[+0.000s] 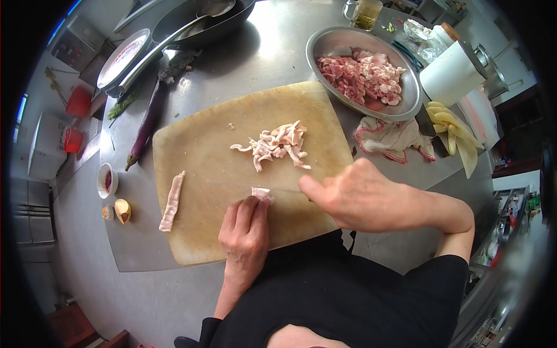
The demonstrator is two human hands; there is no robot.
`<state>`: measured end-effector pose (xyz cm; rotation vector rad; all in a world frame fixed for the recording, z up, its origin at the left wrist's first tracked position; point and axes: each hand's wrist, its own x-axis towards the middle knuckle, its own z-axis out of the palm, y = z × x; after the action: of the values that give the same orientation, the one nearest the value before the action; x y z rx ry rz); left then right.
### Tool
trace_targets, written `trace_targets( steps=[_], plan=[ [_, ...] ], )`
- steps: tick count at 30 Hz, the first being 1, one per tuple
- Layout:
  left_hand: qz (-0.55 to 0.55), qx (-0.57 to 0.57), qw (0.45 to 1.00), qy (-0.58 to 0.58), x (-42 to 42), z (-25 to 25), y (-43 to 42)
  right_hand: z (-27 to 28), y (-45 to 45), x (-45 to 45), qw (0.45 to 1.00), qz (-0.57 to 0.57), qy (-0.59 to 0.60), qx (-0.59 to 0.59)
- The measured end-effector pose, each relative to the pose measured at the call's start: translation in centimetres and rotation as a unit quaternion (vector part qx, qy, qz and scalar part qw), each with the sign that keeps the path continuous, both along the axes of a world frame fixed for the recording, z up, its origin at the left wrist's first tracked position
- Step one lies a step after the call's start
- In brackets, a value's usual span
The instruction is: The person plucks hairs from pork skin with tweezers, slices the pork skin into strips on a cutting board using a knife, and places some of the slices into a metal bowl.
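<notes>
My left hand (246,227) presses a pale piece of meat (263,193) onto the wooden cutting board (209,139), fingertips curled over it. Closed around a knife handle, my right hand (365,197) is just to the right. The knife's thin blade (285,190) shows almost edge-on at the meat and is hard to make out; the handle is hidden in the fist. Farther up the board lies a heap of cut pale meat strips (275,145). A longer uncut strip (172,202) rests alone near the left edge.
A steel bowl of cut raw meat (362,75) stands behind the board's right corner, beside a crumpled cloth (391,138). An eggplant (145,124) lies left, near a small white bowl (107,181). A wok (197,26) and a glass mug (364,14) are at the back.
</notes>
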<state>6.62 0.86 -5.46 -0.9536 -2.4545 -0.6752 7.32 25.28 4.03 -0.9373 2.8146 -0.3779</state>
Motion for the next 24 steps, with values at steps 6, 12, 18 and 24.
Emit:
trace_targets(
  steps=[6,12,18,24],
  plan=[
    [0.001,-0.025,0.999,-0.021,0.1,0.0,-0.4,2.2,0.1,1.2,0.998,0.017,-0.041,0.040],
    [-0.009,-0.030,0.999,-0.017,-0.2,-0.1,-0.5,1.9,-0.8,-0.8,0.995,0.054,-0.077,0.024],
    [0.008,-0.012,0.999,-0.045,-0.1,0.2,-0.3,-2.1,-4.4,-4.5,0.989,0.090,-0.007,-0.113],
    [0.013,0.001,1.000,-0.025,-0.5,0.5,0.2,0.3,-0.2,-2.2,0.992,0.055,-0.111,-0.037]
  ],
)
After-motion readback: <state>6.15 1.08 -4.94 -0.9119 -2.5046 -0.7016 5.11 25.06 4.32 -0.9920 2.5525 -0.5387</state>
